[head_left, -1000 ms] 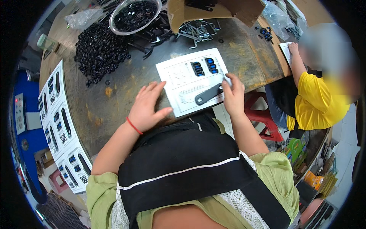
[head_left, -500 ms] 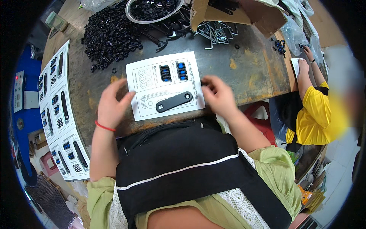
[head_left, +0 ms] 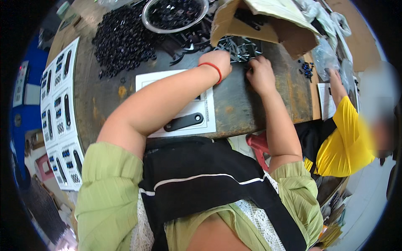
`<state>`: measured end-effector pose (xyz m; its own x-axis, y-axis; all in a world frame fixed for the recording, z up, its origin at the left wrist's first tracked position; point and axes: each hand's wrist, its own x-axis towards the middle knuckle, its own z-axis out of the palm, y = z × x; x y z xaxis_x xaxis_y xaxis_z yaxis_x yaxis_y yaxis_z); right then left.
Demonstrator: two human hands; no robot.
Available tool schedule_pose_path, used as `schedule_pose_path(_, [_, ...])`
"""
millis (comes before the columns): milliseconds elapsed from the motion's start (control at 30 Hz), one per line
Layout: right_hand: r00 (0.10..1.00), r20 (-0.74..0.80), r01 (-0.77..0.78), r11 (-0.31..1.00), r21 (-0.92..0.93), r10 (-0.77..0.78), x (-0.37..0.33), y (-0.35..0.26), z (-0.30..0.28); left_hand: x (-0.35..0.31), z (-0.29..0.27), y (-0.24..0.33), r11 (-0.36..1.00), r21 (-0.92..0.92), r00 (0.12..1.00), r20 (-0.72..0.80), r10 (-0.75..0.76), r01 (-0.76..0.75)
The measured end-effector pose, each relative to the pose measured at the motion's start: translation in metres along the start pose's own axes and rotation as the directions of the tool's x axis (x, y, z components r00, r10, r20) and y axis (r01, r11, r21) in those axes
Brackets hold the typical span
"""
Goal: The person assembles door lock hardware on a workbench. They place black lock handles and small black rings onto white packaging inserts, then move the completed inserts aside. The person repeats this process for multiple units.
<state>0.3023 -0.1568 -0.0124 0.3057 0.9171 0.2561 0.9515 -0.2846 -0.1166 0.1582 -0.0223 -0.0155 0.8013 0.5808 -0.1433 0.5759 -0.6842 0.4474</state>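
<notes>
Both hands are laid on a heap of metal screws (head_left: 238, 47) at the workbench's far edge.

The left hand (head_left: 218, 62) and right hand (head_left: 259, 73) are curled over it; grip cannot be told. A white card (head_left: 201, 113) with a black handle (head_left: 183, 121) is left nearer.

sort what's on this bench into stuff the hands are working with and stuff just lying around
In use: left hand and right hand on the pile of metal screws; white card with black plate.

Lying about: steel bowl, cardboard box, finished cards.
</notes>
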Motion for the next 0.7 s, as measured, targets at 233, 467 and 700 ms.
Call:
schedule_pose_path(233, [0.98,-0.198,0.063,0.982,0.178,-0.027,-0.024,0.003,-0.002,-0.103,-0.076,-0.086,0.928,-0.366,0.979,-0.203,-0.007,-0.069])
schedule_pose_path(467, [0.967,-0.055,-0.065,0.45,0.89,0.249,-0.031,-0.07,-0.02,-0.229,-0.06,-0.129,0.895,-0.355,0.956,0.211,-0.204,0.269])
schedule_pose_path(700, [0.961,0.042,0.154,0.657,0.738,-0.273,-0.015,-0.19,-0.039,-0.268,-0.051,-0.142,0.898,-0.381,0.953,-0.111,-0.283,0.222])
